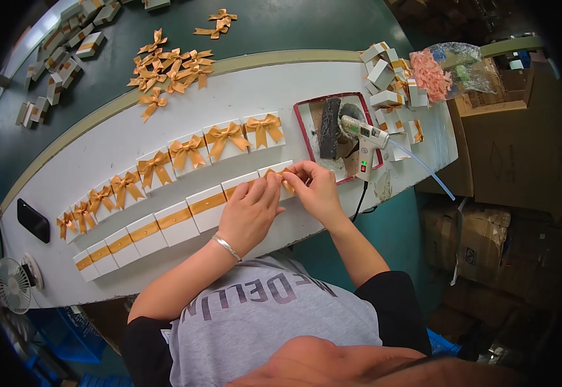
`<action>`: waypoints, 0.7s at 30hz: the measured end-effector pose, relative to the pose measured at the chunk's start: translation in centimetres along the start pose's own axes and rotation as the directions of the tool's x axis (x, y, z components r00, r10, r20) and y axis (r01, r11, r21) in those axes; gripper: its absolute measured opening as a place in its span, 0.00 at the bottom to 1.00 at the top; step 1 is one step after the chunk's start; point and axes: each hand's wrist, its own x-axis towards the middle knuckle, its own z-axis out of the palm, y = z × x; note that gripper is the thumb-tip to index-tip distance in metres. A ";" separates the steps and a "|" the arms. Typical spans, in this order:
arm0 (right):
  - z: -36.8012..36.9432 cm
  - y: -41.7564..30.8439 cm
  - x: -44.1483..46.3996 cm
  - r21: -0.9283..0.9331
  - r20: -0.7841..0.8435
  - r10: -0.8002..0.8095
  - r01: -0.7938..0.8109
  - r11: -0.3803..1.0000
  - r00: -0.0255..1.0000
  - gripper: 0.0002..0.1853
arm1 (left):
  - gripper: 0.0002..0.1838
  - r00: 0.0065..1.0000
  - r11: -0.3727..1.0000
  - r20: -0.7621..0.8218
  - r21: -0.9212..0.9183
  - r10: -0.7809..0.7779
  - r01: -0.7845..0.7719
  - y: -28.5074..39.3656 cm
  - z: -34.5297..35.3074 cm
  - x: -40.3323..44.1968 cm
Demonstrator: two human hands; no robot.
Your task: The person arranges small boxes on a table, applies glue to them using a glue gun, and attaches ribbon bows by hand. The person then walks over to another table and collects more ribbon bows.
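A gold ribbon bow (285,182) lies on the rightmost white box (283,166) of the near row. My right hand (318,191) pinches the bow's right side between thumb and fingers. My left hand (247,216) reaches over the neighbouring box, its fingers close together and their tips pressed at the bow's left side. Fingers cover part of the bow. Further left, several white boxes (178,224) carry a flat gold band with a small pale dot. Behind them runs a row of white boxes with gold bows (187,153) on top.
A glue gun (365,143) rests on a red-rimmed tray (301,119), its cord hanging off the near edge. Loose gold bows (174,69) lie at the back. More boxes (384,74) are piled right. A phone (33,220) and small fan (14,286) are left.
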 end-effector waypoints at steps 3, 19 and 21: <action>-0.9 -1.6 0.6 -0.229 0.064 -0.025 0.039 0.973 0.998 0.10 | 0.25 0.993 0.998 0.105 0.038 0.046 -0.050 0.3 -0.4 1.3; 11.0 -8.8 24.2 -0.519 0.205 -0.426 0.467 0.716 0.881 0.08 | 0.31 0.945 0.877 -0.142 -0.434 -0.294 0.207 -3.6 -3.5 -2.0; 8.8 -9.2 21.4 -0.402 0.241 -0.558 0.605 0.688 0.794 0.07 | 0.31 0.850 0.796 -0.228 -0.524 -0.475 0.304 -6.9 -5.3 -3.4</action>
